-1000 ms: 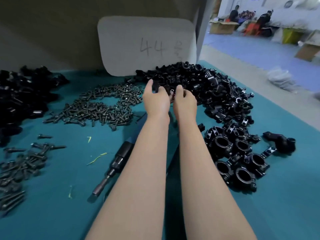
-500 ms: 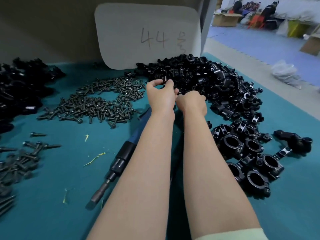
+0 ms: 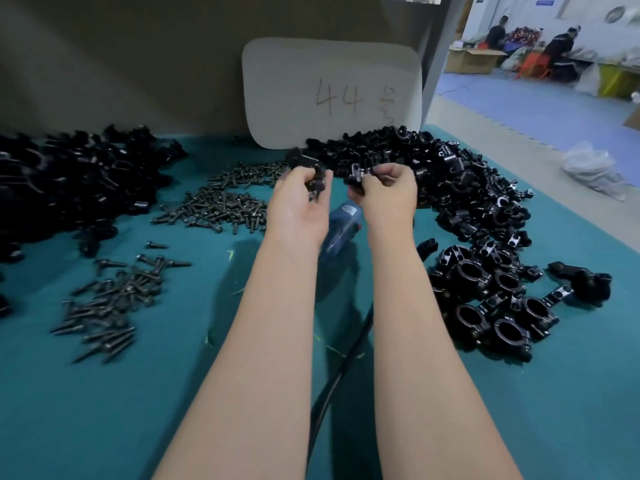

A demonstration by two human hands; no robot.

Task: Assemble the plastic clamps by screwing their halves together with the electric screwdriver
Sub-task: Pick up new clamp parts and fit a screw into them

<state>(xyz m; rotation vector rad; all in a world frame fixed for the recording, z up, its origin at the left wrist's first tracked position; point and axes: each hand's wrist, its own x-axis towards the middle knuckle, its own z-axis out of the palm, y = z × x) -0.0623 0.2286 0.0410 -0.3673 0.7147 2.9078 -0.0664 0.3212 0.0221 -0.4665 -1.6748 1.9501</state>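
One second back, saw both hands with fingers down at the near edge of the heap of loose clamp halves point(image 3: 436, 168). Now found them raised and drawn slightly apart. Noted left hand point(image 3: 303, 199) curled round one black clamp half point(image 3: 315, 178), right hand point(image 3: 389, 190) pinching a second half point(image 3: 356, 174); pieces near, not touching. Spotted electric screwdriver point(image 3: 341, 223) lying untouched on the teal bench point(image 3: 104, 410), between the forearms. Logged screws point(image 3: 221, 202) heaped just left, finished clamps point(image 3: 485, 292) grouped to the right. Judged picking done; mating of halves next, then a screw and the driver.
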